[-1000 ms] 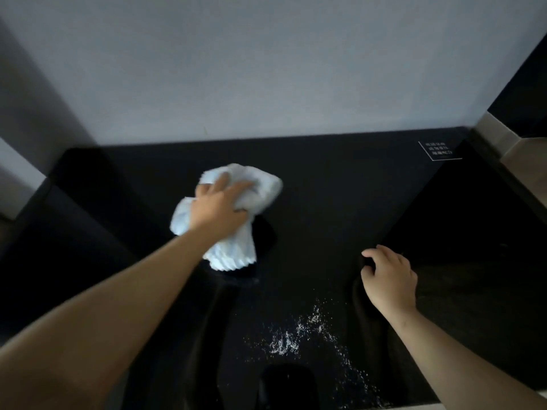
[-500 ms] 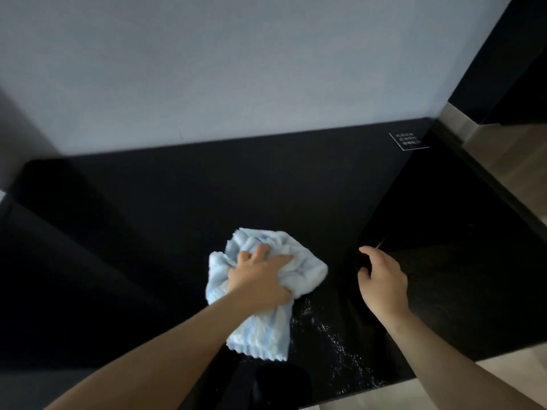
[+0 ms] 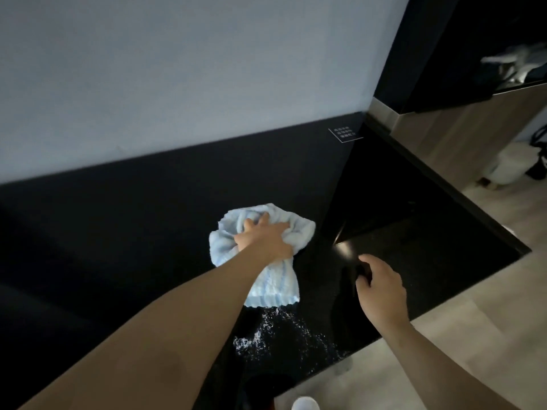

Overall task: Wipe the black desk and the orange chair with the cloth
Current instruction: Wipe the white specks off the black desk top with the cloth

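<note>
Head view looked down on the black desk [image 3: 148, 232], whose back edge met a pale wall [image 3: 177, 69] running from nine o'clock up toward one o'clock. Its right edge slanted from one o'clock down to a corner at three o'clock, and the near edge ran from there back toward six o'clock, with light wood floor [image 3: 444, 335] beyond it. A wide stretch of bare dark top lay open toward nine and ten o'clock of the cloth.

Near the middle of the desk the left hand [image 3: 265, 236] pressed down on the light blue cloth [image 3: 266, 279], its fingers curled into the bunched fabric. One end of the cloth trailed toward six o'clock, just touching a scatter of white specks [image 3: 266, 329] on the glossy top. At four o'clock of the cloth, near but apart from it, the right hand [image 3: 381, 291] hovered over the desk close to the near edge, fingers loosely curled and holding nothing.

A small white-printed label [image 3: 344, 134] sat at the desk's far right corner. Beyond the right edge stood a wood-faced panel [image 3: 444, 137] under a dark cabinet [image 3: 473, 48]. The orange chair was not in sight.
</note>
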